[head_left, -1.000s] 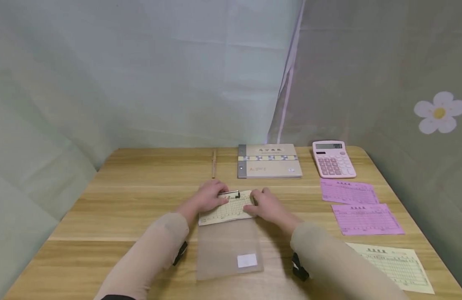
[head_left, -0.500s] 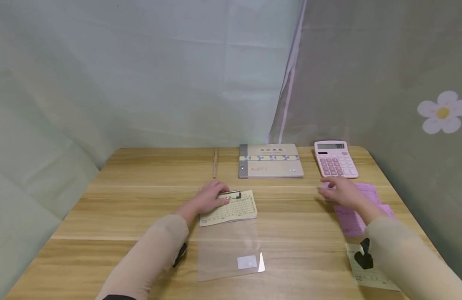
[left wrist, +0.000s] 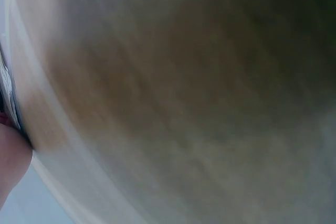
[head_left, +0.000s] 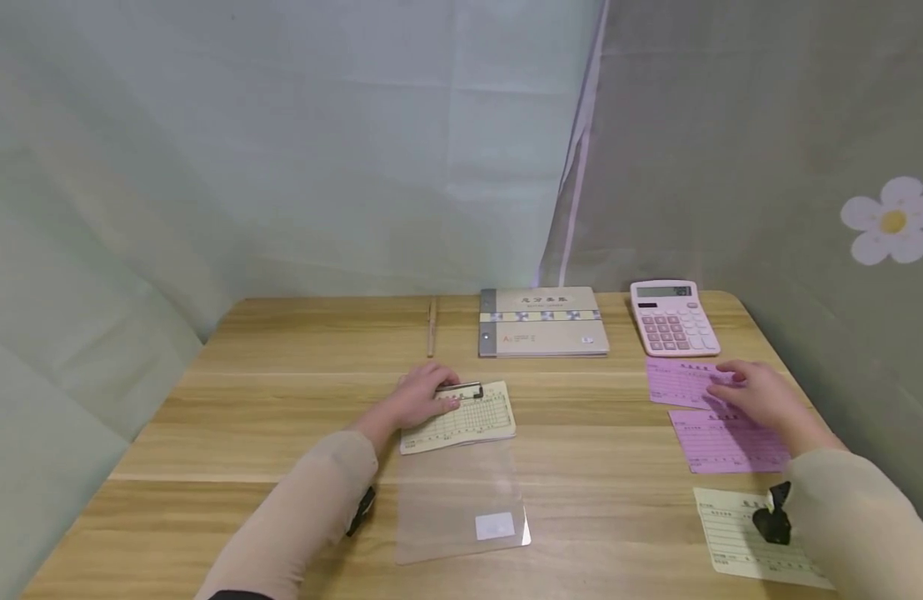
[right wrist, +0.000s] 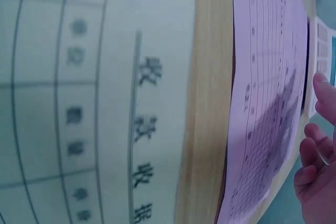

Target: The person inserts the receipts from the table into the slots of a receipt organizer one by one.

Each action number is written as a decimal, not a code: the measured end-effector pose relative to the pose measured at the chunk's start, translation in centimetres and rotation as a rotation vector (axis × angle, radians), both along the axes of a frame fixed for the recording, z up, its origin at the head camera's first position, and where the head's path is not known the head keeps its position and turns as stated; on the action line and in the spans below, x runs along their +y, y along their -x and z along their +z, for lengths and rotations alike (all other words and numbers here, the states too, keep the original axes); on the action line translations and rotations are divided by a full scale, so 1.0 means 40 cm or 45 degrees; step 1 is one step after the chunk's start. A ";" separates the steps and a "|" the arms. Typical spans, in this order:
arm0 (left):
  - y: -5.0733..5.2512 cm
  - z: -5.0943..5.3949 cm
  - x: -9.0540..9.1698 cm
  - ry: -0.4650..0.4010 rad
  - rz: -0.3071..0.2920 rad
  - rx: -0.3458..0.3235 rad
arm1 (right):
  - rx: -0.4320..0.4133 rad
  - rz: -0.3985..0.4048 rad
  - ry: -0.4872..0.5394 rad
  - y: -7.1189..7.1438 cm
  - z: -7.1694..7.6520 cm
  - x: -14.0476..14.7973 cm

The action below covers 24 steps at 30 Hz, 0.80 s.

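In the head view, a clear clipboard lies flat at the middle of the table. A pad of pale yellow printed slips sits under its metal clip. My left hand holds the clipboard's upper left by the clip, its thumb over the slips. At the right, my right hand hovers over two purple slips, the far one and the near one, with fingers loosely bent and nothing in them. The right wrist view shows these fingers apart from the purple paper.
A single yellow slip lies at the right front, partly under my right sleeve. Along the back are a pen, a ledger book and a pink calculator. Cloth curtains hang behind the table.
My right hand has left the clipboard and moved right, over the purple slips. My left hand has stayed at the clip.
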<state>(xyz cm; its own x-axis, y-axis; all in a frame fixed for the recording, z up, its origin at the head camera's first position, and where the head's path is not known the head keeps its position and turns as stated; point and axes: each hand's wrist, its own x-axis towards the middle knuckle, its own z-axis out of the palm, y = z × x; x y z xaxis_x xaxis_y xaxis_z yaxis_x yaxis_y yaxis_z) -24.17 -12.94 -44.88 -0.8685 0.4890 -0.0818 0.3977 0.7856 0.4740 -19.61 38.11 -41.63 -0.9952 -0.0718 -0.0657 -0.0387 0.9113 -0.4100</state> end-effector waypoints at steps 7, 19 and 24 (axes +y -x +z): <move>0.004 -0.007 -0.001 -0.001 -0.011 0.023 | -0.043 -0.049 -0.010 -0.004 -0.015 0.039; 0.007 -0.009 0.001 0.012 0.000 0.005 | -0.089 -0.080 -0.075 -0.010 -0.022 0.053; 0.006 -0.008 -0.001 0.003 0.005 -0.002 | -0.072 -0.039 -0.151 0.003 -0.026 0.040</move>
<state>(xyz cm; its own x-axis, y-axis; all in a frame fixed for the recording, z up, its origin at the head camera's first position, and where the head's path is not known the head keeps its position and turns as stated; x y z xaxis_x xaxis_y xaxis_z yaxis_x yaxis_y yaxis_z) -24.39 -13.00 -45.20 -0.8702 0.4854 -0.0842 0.3940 0.7883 0.4726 -19.72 39.70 -42.67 -0.9913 -0.0298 -0.1282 0.0101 0.9538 -0.3001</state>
